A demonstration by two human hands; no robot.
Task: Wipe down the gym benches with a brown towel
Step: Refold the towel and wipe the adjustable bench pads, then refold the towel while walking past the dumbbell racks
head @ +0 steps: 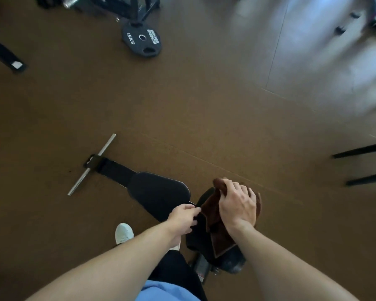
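Note:
A black padded gym bench (159, 192) stands low on the brown floor just ahead of me, with its seat pad to the left and its back pad running under my hands. A brown towel (213, 216) lies draped over the back pad. My right hand (237, 203) presses down on top of the towel with fingers curled over its bunched far end. My left hand (182, 216) pinches the towel's left edge at the gap between the two pads. The back pad is mostly hidden under the towel and my arms.
A steel bar (91, 165) crosses the bench's foot at the left. A black 15 kg weight plate (142, 39) lies on the floor by a rack at the top. Black frame legs (363, 149) reach in from the right. My white shoe (123, 233) stands beside the bench.

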